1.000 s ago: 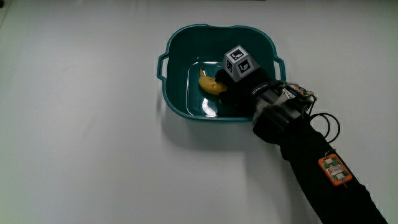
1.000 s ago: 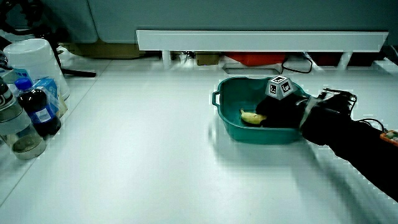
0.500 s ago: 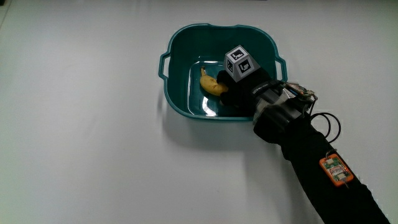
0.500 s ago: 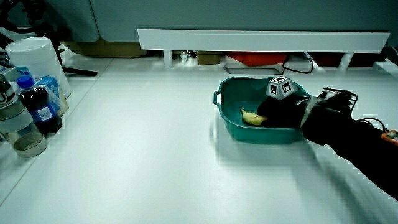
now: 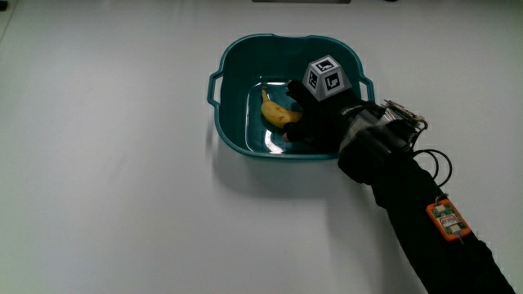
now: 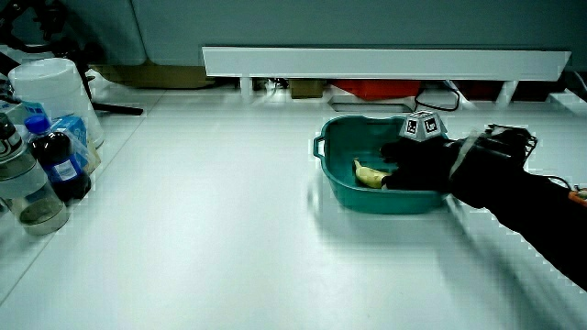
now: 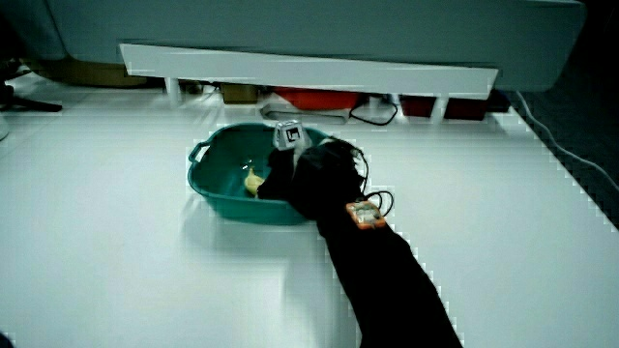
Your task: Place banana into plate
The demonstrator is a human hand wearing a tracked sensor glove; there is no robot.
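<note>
Since a second ago my gloved hand (image 5: 315, 114) lifted slightly inside the teal plastic basin (image 5: 237, 57); whether it grips I cannot tell. Yellow banana (image 5: 276, 109) lies in the basin; withdrawing remains.

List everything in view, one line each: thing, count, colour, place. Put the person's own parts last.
Basin: one, teal, with handles, on the white table.
Banana: one, yellow, lying on the basin's floor, beside the hand.
Bottle: one, dark with a blue cap and label, at the table's edge in a side view.
Bucket: one, white, upside down, near the bottle and farther from the person.
Jar: one, clear, next to the bottle and nearer to the person.
Partition: one, white, low, along the table's edge farthest from the person.
Tag: one, orange, on the forearm.
Cube: one, patterned white and black, on the back of the hand.
Hand: one, black glove, inside the basin next to the banana.
</note>
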